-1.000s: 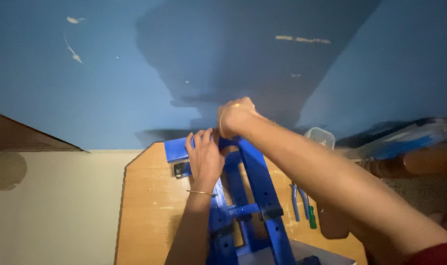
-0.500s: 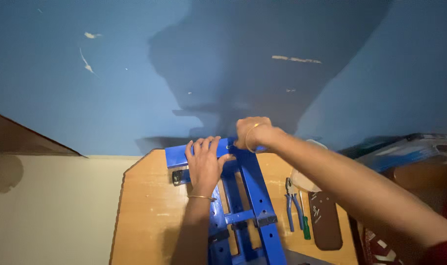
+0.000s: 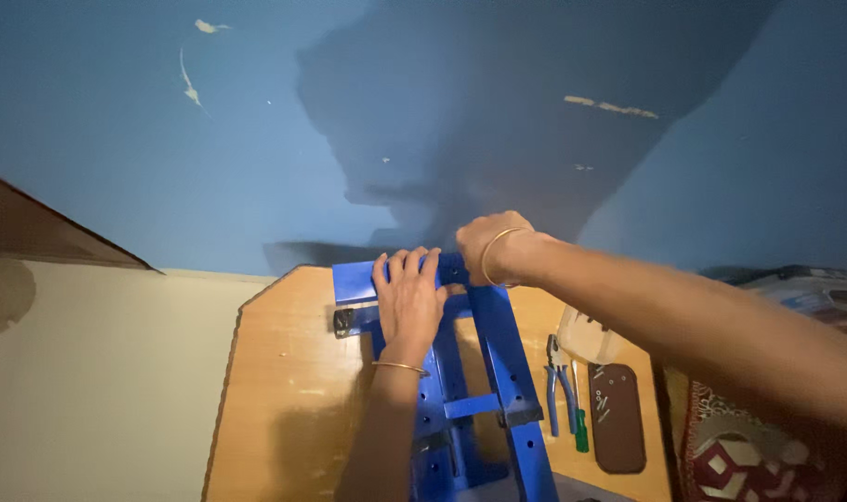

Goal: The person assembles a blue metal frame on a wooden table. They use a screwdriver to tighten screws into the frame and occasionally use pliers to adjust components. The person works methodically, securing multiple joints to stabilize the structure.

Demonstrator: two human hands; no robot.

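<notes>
Blue metal frame (image 3: 484,372): I am seeing it lying along the middle of the wooden tabletop (image 3: 293,409), its far cross plate sitting close to the tabletop's back edge by the blue wall (image 3: 256,139).
Left hand (image 3: 409,302): I am seeing it lying palm down on the frame's far end, its grip spread flat, the fingers (image 3: 407,265) curling over the top plate; a thin bangle is circling the wrist.
Right hand (image 3: 493,244): it is reaching across to the frame's far right corner; the grip is turned away from me, so I cannot tell whether it is pinching anything or only pressing there.
Around the frame: pliers (image 3: 555,381) with blue handles and a green-handled screwdriver (image 3: 579,423) are lying just right of the right rail, parallel to it.
In the way: my right forearm is crossing above the right side of the tabletop and covering part of what lies there.
Containers: a brown oblong tray (image 3: 617,416) is sitting beside the screwdriver, holding a few small pale screws; a clear plastic tub (image 3: 586,336) is standing just beyond it, its contents hidden from me.
Edges and room: the tabletop's left half is showing bare wood out to its cut corner; the right side is crowded with tools up to a patterned cloth (image 3: 730,455).
</notes>
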